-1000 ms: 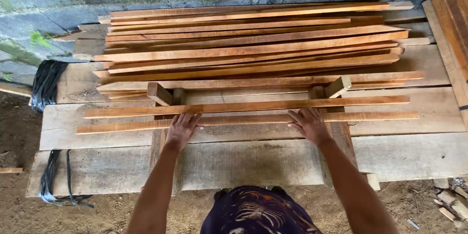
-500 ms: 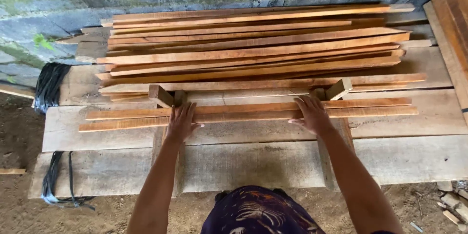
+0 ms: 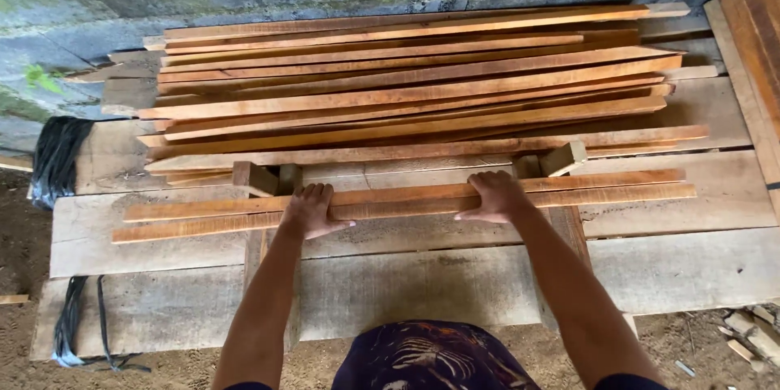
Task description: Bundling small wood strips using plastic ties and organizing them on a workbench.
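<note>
Lying crosswise, left to right, two wooden slats (image 3: 406, 199), both hands' grip curled over them.

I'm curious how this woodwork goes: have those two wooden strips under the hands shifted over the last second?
Yes. The two strips have slid away from the person, toward the small upright blocks and the stacked pile, and now lie pressed together.
</note>
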